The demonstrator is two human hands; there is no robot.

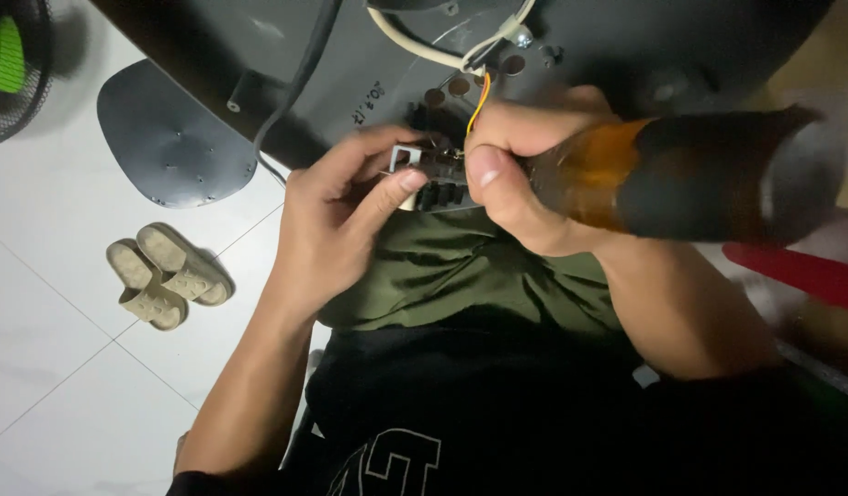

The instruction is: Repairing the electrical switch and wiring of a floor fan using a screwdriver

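My left hand (337,216) pinches a small grey and black switch block (424,179) at the underside of a dark grey fan base (369,64). My right hand (520,170) grips a screwdriver with an amber and black handle (681,174), its tip hidden between my fingers at the same block. Thin yellow and orange wires (480,99) run from the block up to a white cable (415,46) clamped on the base. The base rests over my lap, above green and black clothing.
A separate dark grey oval cover plate (171,138) lies on the white tiled floor at left. A pair of beige slippers (167,276) sits below it. A black fan grille with a green part (6,64) shows at top left. A red object (801,274) lies at right.
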